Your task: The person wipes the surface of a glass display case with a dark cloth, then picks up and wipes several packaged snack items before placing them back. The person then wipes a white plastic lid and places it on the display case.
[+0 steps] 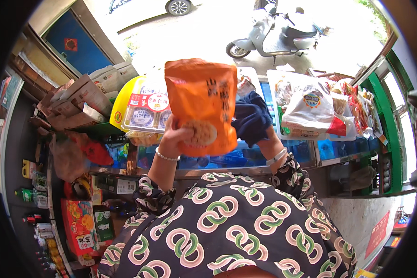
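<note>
My left hand [178, 135] grips an orange snack pouch [201, 100] by its lower left side, thumb across the front. The pouch stands upright before me, with printed writing and a picture of pale food pieces near its bottom. A dark blue cloth [253, 116] is bunched over my right hand [262, 133], hiding the fingers, close against the pouch's right edge. Behind the pouch on the left, a clear plastic box of round wrapped cakes [146, 113] sits against a yellow package [120, 104]. Below both hands runs a glass-topped counter [226, 161].
White trays [281, 130] of bagged snacks stand on the right, one under a white plastic bag [309, 107]. Cardboard boxes [83, 100] crowd the left. A red gift box [78, 226] stands low at left, near stocked shelves. Outside is a parked scooter [274, 34].
</note>
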